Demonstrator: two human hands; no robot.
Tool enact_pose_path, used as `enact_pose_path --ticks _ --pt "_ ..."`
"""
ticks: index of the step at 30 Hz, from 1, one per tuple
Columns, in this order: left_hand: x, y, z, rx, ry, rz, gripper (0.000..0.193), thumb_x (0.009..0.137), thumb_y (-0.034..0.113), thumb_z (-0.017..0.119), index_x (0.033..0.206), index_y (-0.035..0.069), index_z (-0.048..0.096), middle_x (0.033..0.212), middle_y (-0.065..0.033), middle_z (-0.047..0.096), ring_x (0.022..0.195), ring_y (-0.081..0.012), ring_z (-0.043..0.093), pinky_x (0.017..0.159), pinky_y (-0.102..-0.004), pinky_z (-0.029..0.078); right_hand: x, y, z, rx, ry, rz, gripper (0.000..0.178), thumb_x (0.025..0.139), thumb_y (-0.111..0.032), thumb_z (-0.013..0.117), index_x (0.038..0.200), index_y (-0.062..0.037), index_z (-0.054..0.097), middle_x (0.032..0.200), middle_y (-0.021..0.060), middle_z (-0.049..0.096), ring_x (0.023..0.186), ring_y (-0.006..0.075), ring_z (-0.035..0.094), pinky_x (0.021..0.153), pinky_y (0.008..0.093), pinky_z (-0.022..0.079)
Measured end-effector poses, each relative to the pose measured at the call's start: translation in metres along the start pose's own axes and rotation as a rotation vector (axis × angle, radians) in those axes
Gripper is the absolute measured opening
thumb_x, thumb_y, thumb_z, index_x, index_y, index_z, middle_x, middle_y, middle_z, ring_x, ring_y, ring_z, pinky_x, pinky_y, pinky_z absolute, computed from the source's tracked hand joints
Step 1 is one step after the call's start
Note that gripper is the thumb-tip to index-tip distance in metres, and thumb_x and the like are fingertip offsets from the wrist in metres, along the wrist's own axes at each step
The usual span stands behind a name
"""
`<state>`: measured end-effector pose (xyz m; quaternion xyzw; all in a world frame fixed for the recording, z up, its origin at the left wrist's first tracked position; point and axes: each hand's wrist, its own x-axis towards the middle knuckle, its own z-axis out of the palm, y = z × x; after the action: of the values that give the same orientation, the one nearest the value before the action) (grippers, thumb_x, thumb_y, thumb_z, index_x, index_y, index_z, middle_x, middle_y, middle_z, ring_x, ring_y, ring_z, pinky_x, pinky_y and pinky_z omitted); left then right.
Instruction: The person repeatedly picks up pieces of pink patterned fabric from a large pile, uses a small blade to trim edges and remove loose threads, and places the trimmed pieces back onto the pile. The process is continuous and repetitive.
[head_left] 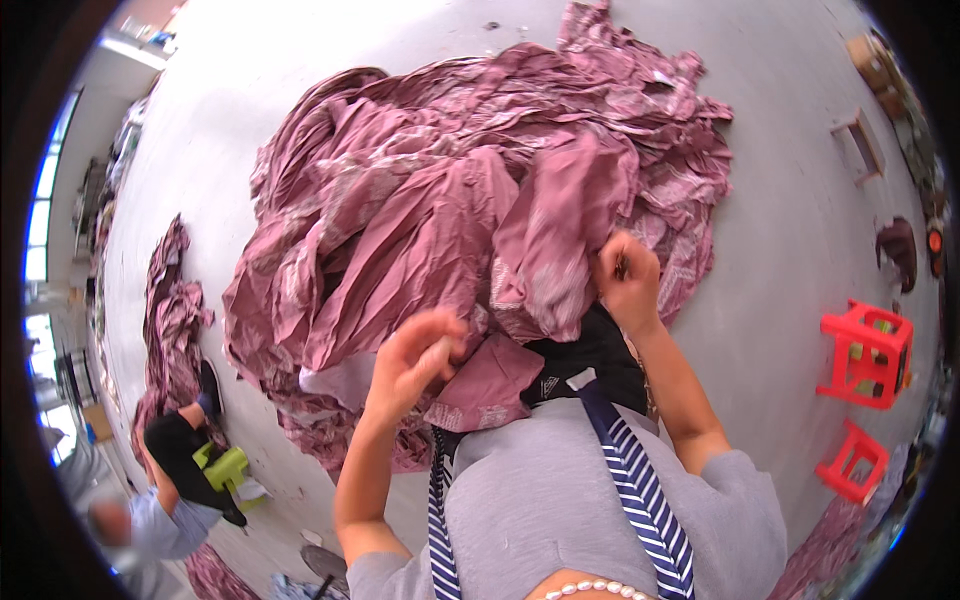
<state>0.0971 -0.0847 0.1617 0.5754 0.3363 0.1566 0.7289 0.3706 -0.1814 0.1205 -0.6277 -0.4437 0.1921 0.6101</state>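
A large heap of crumpled mauve cloth [400, 215] with pale patterned bands lies in front of me, some of it reaching my lap. At its near edge, left of the middle, my left hand [410, 360] is raised with fingers curled toward the thumb; what they hold, if anything, is not clear. Further right, my right hand [630, 280] is closed at the edge of a motion-blurred cloth flap [565, 230]. A small dark object [622, 265] shows in that fist, too small to name. Between my hands, a cloth end [490, 385] lies near my lap.
Another person [170, 500] sits at the lower left by a green stool [226, 468], near a strip of mauve cloth [172, 320]. At right stand a red stool [868, 355], a smaller red stool [855, 462] and a wooden stool [860, 147]. Boxes [875, 75] line the far right.
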Motion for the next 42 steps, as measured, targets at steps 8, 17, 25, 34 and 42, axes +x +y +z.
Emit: enact_pose_path --ticks 8,17,25,34,42 --pt "0.031 -0.025 0.005 -0.611 0.13 -0.075 0.059 0.099 0.046 0.035 0.144 0.007 0.032 0.131 -0.0063 0.051 0.118 -0.0187 0.052 0.093 -0.0367 0.047 -0.029 -0.017 0.047 -0.25 -0.469 -0.465 0.026 0.052 0.003 0.064 0.073 -0.0056 0.052 0.093 0.0118 0.067 0.072 0.0259 0.061 0.059 0.033 0.05" --pt "0.021 -0.032 -0.006 -0.53 0.165 -0.035 0.049 0.081 0.005 0.051 0.13 -0.001 0.049 0.116 -0.0094 0.061 0.105 -0.0189 0.06 0.092 -0.0329 0.047 -0.036 -0.016 0.048 -0.307 -0.533 -0.543 0.024 0.053 -0.003 0.064 0.074 -0.0046 0.052 0.097 0.014 0.067 0.072 0.0253 0.061 0.058 0.0338 0.049" --pt "0.021 -0.023 0.008 -0.08 0.311 0.146 0.023 0.078 0.006 0.046 0.091 -0.004 0.061 0.081 -0.0017 0.06 0.074 -0.0079 0.05 0.07 -0.0241 0.043 -0.003 -0.045 0.044 -0.045 -0.459 -0.161 0.021 0.079 -0.013 0.073 0.088 -0.0052 0.057 0.085 0.0093 0.066 0.052 0.0064 0.048 0.046 0.0214 0.04" --pt "0.027 0.004 0.023 0.393 0.341 0.434 0.025 0.069 0.006 0.05 0.089 -0.002 0.061 0.072 -0.0143 0.053 0.061 -0.0286 0.052 0.06 -0.0349 0.044 0.026 -0.076 0.05 -0.226 -0.525 -0.174 0.025 0.084 -0.019 0.069 0.098 -0.0034 0.056 0.074 0.0111 0.063 0.063 0.0245 0.064 0.055 0.0322 0.049" --pt "0.024 0.001 0.022 0.638 0.41 0.481 0.017 0.065 0.007 0.054 0.08 -0.001 0.057 0.076 -0.0159 0.054 0.067 -0.0353 0.055 0.06 -0.0395 0.045 0.024 -0.082 0.05 -0.31 -0.549 -0.162 0.022 0.084 -0.019 0.069 0.092 -0.0037 0.056 0.07 0.0118 0.062 0.06 0.0276 0.063 0.052 0.0347 0.048"
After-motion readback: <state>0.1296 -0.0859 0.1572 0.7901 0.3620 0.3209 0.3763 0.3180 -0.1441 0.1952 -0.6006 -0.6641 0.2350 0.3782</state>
